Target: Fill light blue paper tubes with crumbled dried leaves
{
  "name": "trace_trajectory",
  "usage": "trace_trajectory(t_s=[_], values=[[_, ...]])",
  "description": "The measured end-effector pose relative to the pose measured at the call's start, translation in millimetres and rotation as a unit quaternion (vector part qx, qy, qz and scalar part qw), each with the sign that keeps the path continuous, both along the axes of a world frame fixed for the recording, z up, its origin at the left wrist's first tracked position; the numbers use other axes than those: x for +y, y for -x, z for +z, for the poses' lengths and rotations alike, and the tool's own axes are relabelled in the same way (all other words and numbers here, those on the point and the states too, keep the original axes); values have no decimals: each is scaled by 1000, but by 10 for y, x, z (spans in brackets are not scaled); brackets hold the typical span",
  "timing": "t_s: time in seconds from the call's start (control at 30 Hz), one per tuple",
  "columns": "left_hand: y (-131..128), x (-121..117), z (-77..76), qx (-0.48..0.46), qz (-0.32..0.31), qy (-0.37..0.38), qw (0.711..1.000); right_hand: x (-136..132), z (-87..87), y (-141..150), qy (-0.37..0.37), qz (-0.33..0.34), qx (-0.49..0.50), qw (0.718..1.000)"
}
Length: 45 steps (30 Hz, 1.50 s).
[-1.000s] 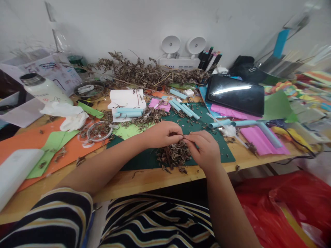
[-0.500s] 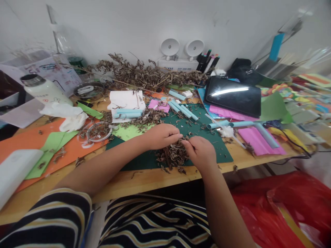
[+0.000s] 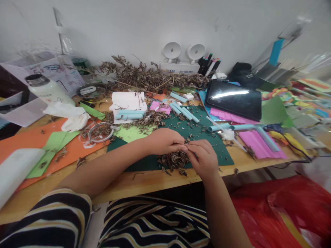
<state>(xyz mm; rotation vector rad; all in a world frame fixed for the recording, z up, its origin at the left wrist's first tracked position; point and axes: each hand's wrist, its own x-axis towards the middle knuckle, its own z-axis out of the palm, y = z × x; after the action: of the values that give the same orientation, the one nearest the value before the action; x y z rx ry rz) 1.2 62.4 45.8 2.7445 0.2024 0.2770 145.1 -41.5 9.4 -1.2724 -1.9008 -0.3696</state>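
Both my hands meet fingertip to fingertip above a pile of dried brown leaves [image 3: 173, 161] on a dark green cutting mat [image 3: 219, 151]. My left hand [image 3: 167, 141] is closed, its thumb and fingers pinched together. Opposite it, my right hand [image 3: 204, 156] pinches too, its fingertips touching the left ones. Bits of dried leaf show around the fingers; most of what they grip is hidden. Just behind, light blue paper tubes [image 3: 190, 113] lie on the mat. More crumbled leaves cover a light green sheet [image 3: 126, 132] beside my left hand.
Dried leafy stems [image 3: 152, 77] stretch along the wall. A black tablet [image 3: 234, 100] lies at the back right, near pink paper [image 3: 258, 144]. On the left stand a white bottle [image 3: 50, 89] and orange paper [image 3: 15, 141]. A red plastic bag [image 3: 279, 206] sits below the table edge.
My hands have come closer together, and their fingertips now touch. The right hand's fingers lie straighter over the pile. The whole view has shifted slightly.
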Motion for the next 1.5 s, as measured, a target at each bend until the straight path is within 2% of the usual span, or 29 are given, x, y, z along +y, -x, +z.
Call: trace_trajectory(t_s=[0.4,0.6,0.77,0.87,0.93,0.97,1.03,1.1,1.17,1.27,1.5], values=[[-15,-32,-2,-39,-58,36,997,-22,-40,11,74,-15,-51,996],[10,48,16,-86,-36,61,994,-7,-69,-83,104,-29,25,994],[2,27,-27,-32,-1,-20,999,18,-106,-100,91,-48,1,995],[14,87,-14,-17,13,-52,998,-3,-124,-96,91,-57,25,994],[47,226,4,-16,47,-65,997,-33,-150,-104,73,-73,64,993],[74,321,6,-14,85,-79,993,-49,-169,-111,57,-85,89,991],[142,535,-21,1,209,-128,969,-76,-216,-125,23,-111,144,983],[218,730,-88,33,320,-179,930,-88,-265,-133,-3,-132,196,972],[282,867,-171,95,344,-187,915,-85,-299,-132,-13,-137,223,965],[325,949,-249,149,341,-168,913,-71,-318,-127,-6,-120,215,969],[317,911,-152,72,373,-173,909,-80,-321,-160,-4,-139,228,964]])
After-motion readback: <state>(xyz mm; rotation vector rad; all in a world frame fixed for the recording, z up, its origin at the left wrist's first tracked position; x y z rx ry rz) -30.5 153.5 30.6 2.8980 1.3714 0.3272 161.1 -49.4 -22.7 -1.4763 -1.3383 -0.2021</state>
